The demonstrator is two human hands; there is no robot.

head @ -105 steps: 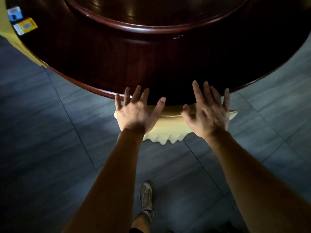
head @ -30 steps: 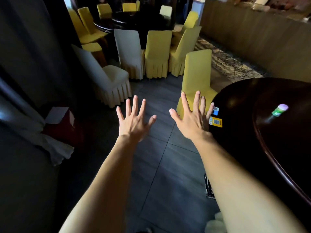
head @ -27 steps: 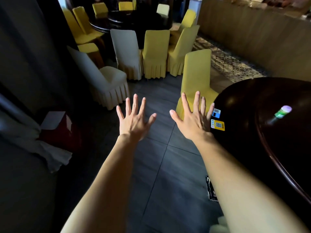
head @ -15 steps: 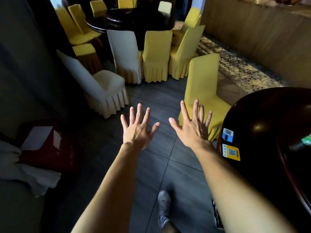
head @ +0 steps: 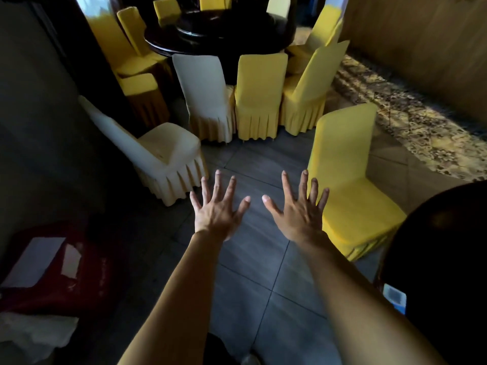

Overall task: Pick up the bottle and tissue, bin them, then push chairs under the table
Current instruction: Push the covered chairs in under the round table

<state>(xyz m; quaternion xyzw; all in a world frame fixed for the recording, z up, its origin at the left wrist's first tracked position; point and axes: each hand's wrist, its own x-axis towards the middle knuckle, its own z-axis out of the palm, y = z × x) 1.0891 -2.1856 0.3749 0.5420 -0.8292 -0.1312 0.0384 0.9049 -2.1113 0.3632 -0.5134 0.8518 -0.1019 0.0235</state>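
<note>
Left hand (head: 217,216) and right hand (head: 299,216) empty, fingers spread, yellow chair (head: 347,185) just beyond right fingers

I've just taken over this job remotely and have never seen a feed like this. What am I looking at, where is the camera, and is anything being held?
There is no machine: a person wears one wide-angle camera on the head, looking forward and down. The two bare arms are theirs, with the left hand and right hand spread open in the air, holding nothing. Just beyond the right hand stands a yellow chair, with its seat at the dark round table on the right. A white chair stands apart on the left. More chairs ring a far table. No bottle or tissue can be made out here.
</note>
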